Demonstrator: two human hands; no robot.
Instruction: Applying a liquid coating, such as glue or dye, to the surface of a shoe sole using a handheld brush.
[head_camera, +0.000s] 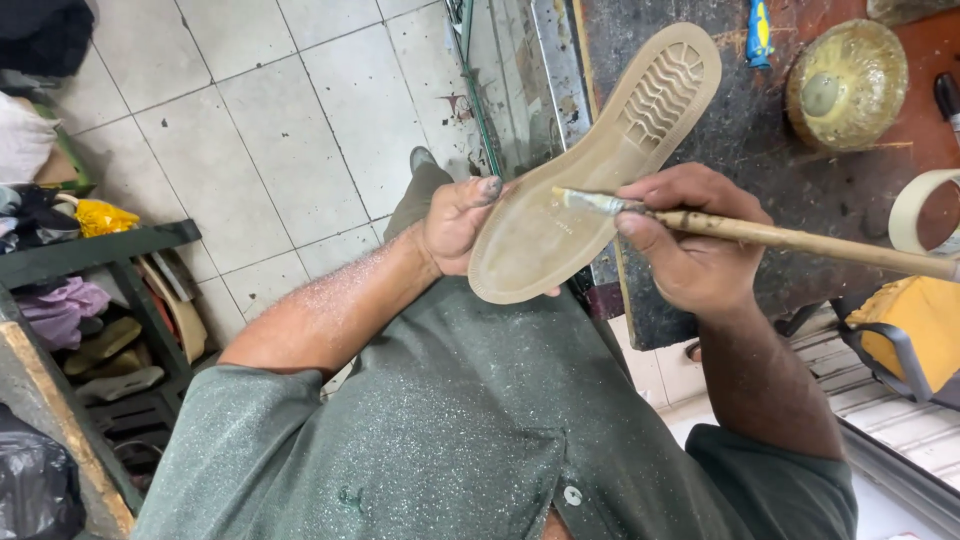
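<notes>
dark stained workbench (800, 200), glue-crusted round tin (846, 70) near its far edge | tan rubber shoe sole (590, 170) held in air over bench's left edge | left hand (455, 225) fingers wrapped round sole's heel edge | right hand (690, 240) fingers pinched tight on wooden-handled brush (760, 233), bristles touching sole

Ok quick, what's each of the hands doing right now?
Left hand: closed on the heel end of the tan shoe sole.
Right hand: closed on the wooden brush, bristles touching the sole.
</notes>
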